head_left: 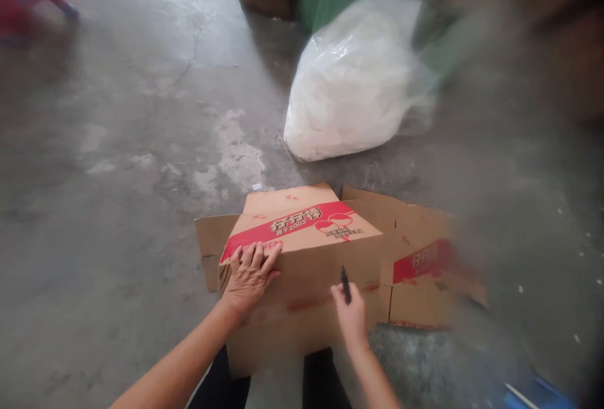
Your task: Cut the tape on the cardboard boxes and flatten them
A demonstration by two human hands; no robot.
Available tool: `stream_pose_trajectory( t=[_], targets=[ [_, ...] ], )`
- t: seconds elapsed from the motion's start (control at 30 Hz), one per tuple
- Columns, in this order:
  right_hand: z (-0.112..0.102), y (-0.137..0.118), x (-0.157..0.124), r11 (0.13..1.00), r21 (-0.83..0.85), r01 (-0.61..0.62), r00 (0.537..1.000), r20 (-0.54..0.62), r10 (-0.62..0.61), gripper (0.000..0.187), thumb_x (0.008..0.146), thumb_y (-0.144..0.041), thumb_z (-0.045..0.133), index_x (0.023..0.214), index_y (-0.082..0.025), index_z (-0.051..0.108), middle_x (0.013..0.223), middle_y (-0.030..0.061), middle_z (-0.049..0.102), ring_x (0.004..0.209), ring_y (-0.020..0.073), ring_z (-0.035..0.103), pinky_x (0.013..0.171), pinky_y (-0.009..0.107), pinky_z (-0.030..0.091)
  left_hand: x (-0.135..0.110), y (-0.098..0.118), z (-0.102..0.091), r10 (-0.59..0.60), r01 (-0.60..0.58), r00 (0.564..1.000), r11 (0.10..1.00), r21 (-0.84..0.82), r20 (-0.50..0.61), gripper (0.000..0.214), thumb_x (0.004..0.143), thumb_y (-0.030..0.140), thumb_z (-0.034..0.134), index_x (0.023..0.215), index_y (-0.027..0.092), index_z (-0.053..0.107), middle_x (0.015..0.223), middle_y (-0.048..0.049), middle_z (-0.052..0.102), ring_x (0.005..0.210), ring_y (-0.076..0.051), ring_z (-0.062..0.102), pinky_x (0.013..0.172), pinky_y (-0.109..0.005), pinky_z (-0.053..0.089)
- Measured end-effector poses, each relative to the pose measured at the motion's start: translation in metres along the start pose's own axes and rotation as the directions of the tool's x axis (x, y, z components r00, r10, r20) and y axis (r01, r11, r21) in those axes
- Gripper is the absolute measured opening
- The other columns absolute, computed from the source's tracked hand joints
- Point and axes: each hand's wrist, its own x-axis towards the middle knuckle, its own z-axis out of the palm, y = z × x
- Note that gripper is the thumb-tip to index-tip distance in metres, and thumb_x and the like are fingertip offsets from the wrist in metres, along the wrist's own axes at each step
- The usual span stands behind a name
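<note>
Here, cardboard box (306, 270): set before the person's legs (323, 384), red band (255, 234) uppermost.
Left hand (249, 282): rested, unclenched, on the box's near top edge.
Right hand (352, 318): curled around a black pen (346, 286), held by the near face.

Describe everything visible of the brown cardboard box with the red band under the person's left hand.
The brown cardboard box has an upper face printed with a red band, dark lettering including "2003", and red graphics. Its near side is mostly plain, with a faint reddish strip; a flap juts out left. The person's dark-clad legs show below it. The left hand rests on its near upper edge; the right hand holds a slim black pen at its near side, contact unclear.
</note>
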Motion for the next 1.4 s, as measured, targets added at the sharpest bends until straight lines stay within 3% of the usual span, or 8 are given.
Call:
stream_pose_trajectory(
  t=[0.2,0.43,0.53,0.73,0.83,0.93,1.17,1.4],
  targets=[
    [-0.062,-0.018,0.129,0.966,-0.256,0.031,0.88,-0.451,-0.147,0.045,0.094,-0.05,0.041,0.108,-0.014,0.065,0.103,0.0177,0.061,0.092,0.0291,0.057,0.074,0.035,0.04,0.005,0.008,0.011,-0.111,0.113,0.992,0.993,0.027,-0.051,0.055,0.092,0.055,0.043,0.14,0.029,0.052,0.138,-0.0186,0.053,0.13,-0.038,0.043,0.112,-0.059,0.02],
    [0.016,0.005,0.229,0.897,-0.433,0.09,0.872,-0.4,-0.281,0.028,0.092,-0.032,0.05,0.109,-0.017,0.067,0.092,0.012,0.058,0.081,0.0247,0.055,0.068,0.033,0.038,0.189,-0.058,0.023,-0.26,0.26,0.966,0.965,0.011,-0.001,0.067,0.091,0.063,0.033,0.142,0.023,0.048,0.127,-0.0238,0.057,0.126,-0.045,0.044,0.104,-0.077,0.012],
    [0.027,0.01,0.244,0.888,-0.45,0.099,0.855,-0.418,-0.307,0.036,0.095,-0.03,0.044,0.126,-0.018,0.057,0.11,0.017,0.057,0.103,0.0306,0.052,0.083,0.039,0.039,0.218,-0.068,0.024,-0.261,0.261,0.965,0.965,0.003,-0.002,0.07,0.091,0.068,0.022,0.15,0.032,0.032,0.15,-0.019,0.038,0.144,-0.042,0.02,0.108,-0.075,0.002],
    [-0.004,0.022,0.211,0.91,-0.369,0.189,0.921,-0.254,-0.294,0.046,0.091,-0.044,0.048,0.118,-0.008,0.056,0.11,0.0215,0.058,0.101,0.0309,0.055,0.086,0.041,0.043,0.098,-0.023,0.037,-0.56,0.549,0.826,0.825,-0.137,-0.061,0.085,0.089,0.066,0.038,0.155,0.027,0.002,0.163,-0.0188,-0.006,0.149,-0.041,-0.008,0.11,-0.073,0.001],
    [-0.009,0.005,0.168,0.908,-0.298,0.295,0.942,-0.067,-0.328,0.049,0.092,-0.05,0.042,0.115,-0.01,0.057,0.106,0.0208,0.063,0.097,0.0305,0.058,0.084,0.041,0.044,0.022,-0.001,0.049,-0.858,0.84,0.501,0.451,-0.301,0.112,0.115,0.076,0.077,0.05,0.154,0.018,-0.011,0.162,-0.0242,-0.002,0.149,-0.04,-0.001,0.111,-0.072,0.008],
    [0.018,-0.025,0.113,0.879,-0.184,0.44,0.881,0.278,-0.383,0.036,0.093,-0.043,0.043,0.109,-0.019,0.064,0.099,0.0112,0.07,0.089,0.024,0.064,0.08,0.033,0.047,-0.017,0.003,0.068,-0.918,0.936,0.225,0.111,-0.334,0.327,0.124,0.064,0.086,0.052,0.152,0.009,0.01,0.147,-0.0348,0.035,0.135,-0.049,0.036,0.097,-0.074,0.034],
    [0.136,-0.082,0.031,0.839,-0.094,0.536,0.676,0.643,-0.359,0.018,0.089,-0.029,0.055,0.097,-0.024,0.07,0.09,0.0041,0.073,0.082,0.0183,0.064,0.071,0.025,0.044,-0.02,-0.007,0.091,-0.888,0.935,0.162,-0.001,-0.355,0.43,0.102,0.059,0.085,0.057,0.136,0.021,0.038,0.136,-0.0233,0.049,0.125,-0.045,0.046,0.095,-0.066,0.04],
    [0.178,-0.094,0.038,0.853,-0.182,0.489,0.614,0.767,-0.189,0.041,0.095,-0.03,0.037,0.079,-0.013,0.071,0.054,0.0003,0.061,0.049,0.0125,0.052,0.05,0.021,0.039,-0.032,-0.01,0.093,-0.811,0.922,0.259,0.046,-0.384,0.525,0.1,0.063,0.071,0.066,0.142,0.022,0.028,0.141,-0.0217,0.04,0.129,-0.043,0.042,0.099,-0.058,0.04]
  ],
)
